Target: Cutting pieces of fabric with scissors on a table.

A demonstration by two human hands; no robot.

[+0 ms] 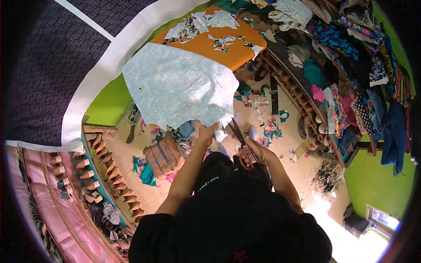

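A large sheet of pale blue patterned fabric [180, 83] is spread before me, its far part over an orange tabletop [245, 41] and its near edge hanging toward my lap. My left hand [208, 134] pinches that near edge. Just to the right, my right hand [251, 152] is wrapped around the handles of large dark scissors [237, 132]. The blades point up and away from me, parted, with their tips at the fabric's edge beside my left fingers. Whether cloth lies between the blades is hard to make out.
Printed fabric scraps [223, 42] lie on the tabletop. Offcuts [272, 131] litter the tiled floor around a woven brown basket [165, 154]. A rack piled with clothes and cloth [333, 44] curves along the right. Racks of wooden shoe-like forms [107, 158] stand at left.
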